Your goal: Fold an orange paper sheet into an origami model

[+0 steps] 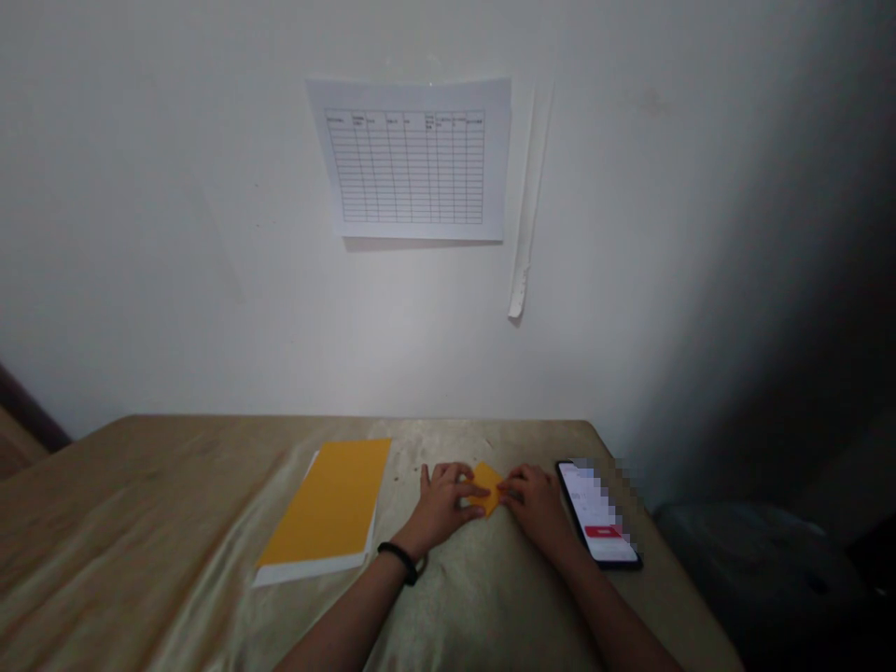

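- Work in hand: 1 small orange paper piece (488, 487) lies on the table (175, 523), near the far edge, between the 2 hands.
- Left hand (442, 509): palm down, fingers stretched out, fingertips resting on the left side of the piece. It reads as pressing the piece, not gripping it. A dark wristband (400, 560) sits on this wrist.
- Right hand (538, 504): palm down, fingers curled, fingertips meeting the right side of the piece. I cannot tell whether it pinches the edge or only presses on it.
- Progress, as a judgement: the piece is far smaller than a sheet of the orange paper stack (329, 509) and shows slanted edges, so several folds look already made. The shape is not one I can recognise as finished, and how many folds are left cannot be told.
- The stack lies flat to the left of the left hand, well apart from the piece, with a white edge showing below it.
- A phone (598, 518), screen lit, lies just beside the right hand.
- Wall: 1 printed grid sheet (413, 159) and 1 peeling white strip (528, 205).
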Available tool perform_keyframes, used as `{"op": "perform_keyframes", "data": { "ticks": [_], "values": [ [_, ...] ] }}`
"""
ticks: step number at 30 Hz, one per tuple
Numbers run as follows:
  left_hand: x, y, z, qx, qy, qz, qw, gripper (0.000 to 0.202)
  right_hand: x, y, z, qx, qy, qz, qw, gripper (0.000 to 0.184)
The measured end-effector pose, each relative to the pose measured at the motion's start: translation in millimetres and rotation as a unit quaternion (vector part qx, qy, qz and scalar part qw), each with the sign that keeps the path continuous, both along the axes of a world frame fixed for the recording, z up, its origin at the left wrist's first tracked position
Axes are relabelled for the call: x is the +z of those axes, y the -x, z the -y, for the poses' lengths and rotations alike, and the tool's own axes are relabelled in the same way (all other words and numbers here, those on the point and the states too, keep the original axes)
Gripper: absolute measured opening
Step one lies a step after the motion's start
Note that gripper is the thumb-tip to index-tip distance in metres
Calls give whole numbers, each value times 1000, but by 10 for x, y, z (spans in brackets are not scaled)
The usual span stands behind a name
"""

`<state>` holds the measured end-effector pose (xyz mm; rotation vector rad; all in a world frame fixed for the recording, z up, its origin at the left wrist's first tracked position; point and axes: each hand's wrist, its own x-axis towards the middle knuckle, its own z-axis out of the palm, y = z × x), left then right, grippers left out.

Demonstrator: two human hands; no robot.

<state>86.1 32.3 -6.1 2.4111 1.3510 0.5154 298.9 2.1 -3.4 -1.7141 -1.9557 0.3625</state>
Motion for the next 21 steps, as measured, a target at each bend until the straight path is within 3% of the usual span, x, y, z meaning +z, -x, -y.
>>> {"op": "perform_keyframes", "data": {
  "ticks": [15, 21],
  "values": [
    [14, -50, 40, 20, -15, -4, 1000, 28, 24, 36, 19, -21, -16, 2, 1000, 21],
    [-7, -62, 26, 28, -20, -3, 999, 25, -19, 54, 38, -16, -41, -38, 998, 9]
  ]
}}
